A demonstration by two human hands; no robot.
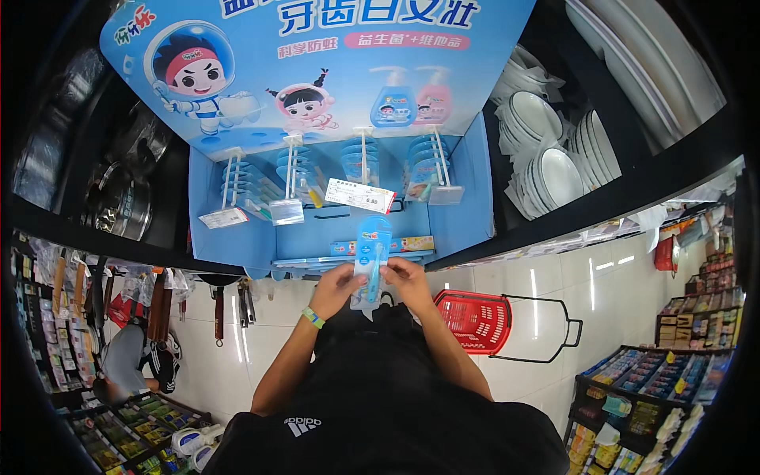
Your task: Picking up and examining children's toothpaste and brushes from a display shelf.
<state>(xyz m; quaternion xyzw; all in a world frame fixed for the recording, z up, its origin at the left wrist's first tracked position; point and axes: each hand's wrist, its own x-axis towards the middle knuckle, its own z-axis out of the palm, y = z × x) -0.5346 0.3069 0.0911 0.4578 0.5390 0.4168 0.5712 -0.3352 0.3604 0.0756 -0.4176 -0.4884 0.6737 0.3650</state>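
A blue blister-packed toothbrush (pixel 374 255) is held upright between both hands, in front of a light-blue cardboard display. My left hand (pixel 338 287), with a green band on the wrist, pinches the pack's left edge. The right edge is gripped by the thumb and fingers of my right hand (pixel 408 282). Above the pack, a paper price tag (pixel 360 196) hangs on a display hook. More packed toothbrushes (pixel 426 165) hang from white hooks, and small boxes (pixel 417 243) lie on the display's lower ledge.
Stacked white bowls (pixel 555 175) fill the shelf at right; metal pots (pixel 122 205) stand at left. A red shopping basket (pixel 475 321) with black handles is on the tiled floor at right. Hanging pans (pixel 219 309) and a crouching person (pixel 127 359) are at lower left. Stocked shelves (pixel 638 395) stand at lower right.
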